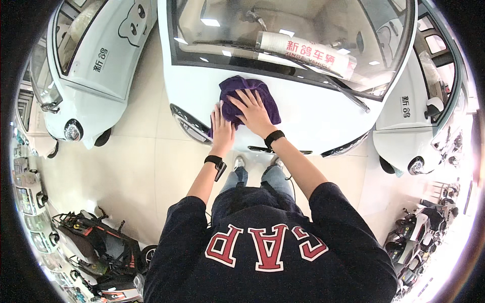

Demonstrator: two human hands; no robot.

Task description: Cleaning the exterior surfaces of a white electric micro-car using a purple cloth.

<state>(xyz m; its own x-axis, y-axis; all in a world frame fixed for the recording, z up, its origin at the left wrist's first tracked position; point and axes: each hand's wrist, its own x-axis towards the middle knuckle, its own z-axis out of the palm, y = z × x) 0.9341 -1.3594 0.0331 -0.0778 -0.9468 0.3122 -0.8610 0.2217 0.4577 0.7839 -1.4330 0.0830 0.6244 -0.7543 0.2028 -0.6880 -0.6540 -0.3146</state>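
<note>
A purple cloth (pixel 260 96) lies bunched on the white front hood (pixel 313 113) of a small vehicle. My right hand (pixel 252 112) rests flat on the cloth with its fingers spread. Beside it, my left hand (pixel 221 127) lies with fingers stretched out at the cloth's lower left edge, near the left headlight (pixel 189 123). Part of the cloth shows to the left of that hand. Both hands press down from above, and neither is wrapped round anything. Each wrist carries a black band.
Above the hood is the windshield (pixel 222 30) with a wiper (pixel 348 96) across its lower part. White vehicles stand close on the left (pixel 96 96) and right (pixel 404 121). Parked electric scooters (pixel 101 247) sit at the lower left, and more two-wheelers (pixel 417 227) at the lower right.
</note>
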